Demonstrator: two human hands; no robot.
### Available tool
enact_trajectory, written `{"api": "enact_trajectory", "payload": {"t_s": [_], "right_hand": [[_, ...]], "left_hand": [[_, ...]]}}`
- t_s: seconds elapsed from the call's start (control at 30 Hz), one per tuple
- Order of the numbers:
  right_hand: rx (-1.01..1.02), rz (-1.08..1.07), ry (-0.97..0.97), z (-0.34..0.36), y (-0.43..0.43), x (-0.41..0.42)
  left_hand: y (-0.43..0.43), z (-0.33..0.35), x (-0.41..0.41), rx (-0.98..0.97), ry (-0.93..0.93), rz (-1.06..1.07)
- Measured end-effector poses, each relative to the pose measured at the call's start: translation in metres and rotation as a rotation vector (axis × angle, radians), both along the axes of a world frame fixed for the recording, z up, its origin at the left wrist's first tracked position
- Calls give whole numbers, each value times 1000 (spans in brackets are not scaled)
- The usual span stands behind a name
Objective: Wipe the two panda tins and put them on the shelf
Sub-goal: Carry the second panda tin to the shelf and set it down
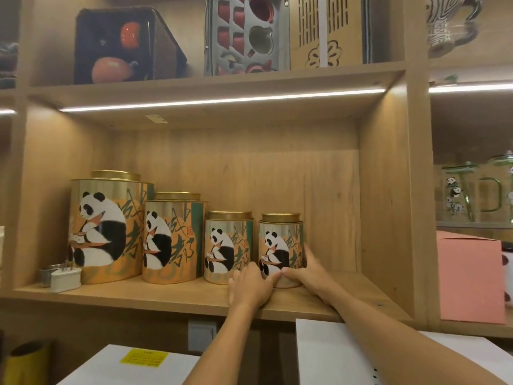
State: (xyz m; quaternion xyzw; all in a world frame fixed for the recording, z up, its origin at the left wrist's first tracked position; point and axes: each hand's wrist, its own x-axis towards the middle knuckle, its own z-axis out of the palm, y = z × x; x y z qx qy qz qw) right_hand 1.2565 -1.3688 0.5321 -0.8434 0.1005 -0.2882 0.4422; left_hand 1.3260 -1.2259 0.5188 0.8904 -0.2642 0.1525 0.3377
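Several panda tins with gold lids stand in a row on the wooden shelf, from largest at the left to smallest at the right. The smallest tin stands upright at the row's right end, close beside the second-smallest tin. My right hand wraps around the lower right side of the smallest tin. My left hand rests at its lower left, fingertips against the tin's base. No cloth is visible.
A small white holder and a metal cup sit at the shelf's left front. White boxes lie below the shelf. A pink box and glass panda jugs fill the right compartment. Tea sets stand on the shelf above.
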Motion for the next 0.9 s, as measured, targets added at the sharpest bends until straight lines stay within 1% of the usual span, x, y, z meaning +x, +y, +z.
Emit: {"api": "enact_trajectory", "payload": {"t_s": [0.2,0.4,0.53,0.67,0.9], "right_hand": [[-74,-30,15,-2,-3,0],[-76,-24,1,-3,3,-3],[-144,-79,57,-3,5,-1],[-164,-97,99,-2,7,-1],[-170,-145,120,-1,14,-7]], "left_hand": [[4,1,-4,-14,-12,23],[3,1,-4,-21,-6,49],[1,0,-5,-8,-11,72],[1,1,-6,-6,-13,83],[8,5,-15,-169,27,55]]}}
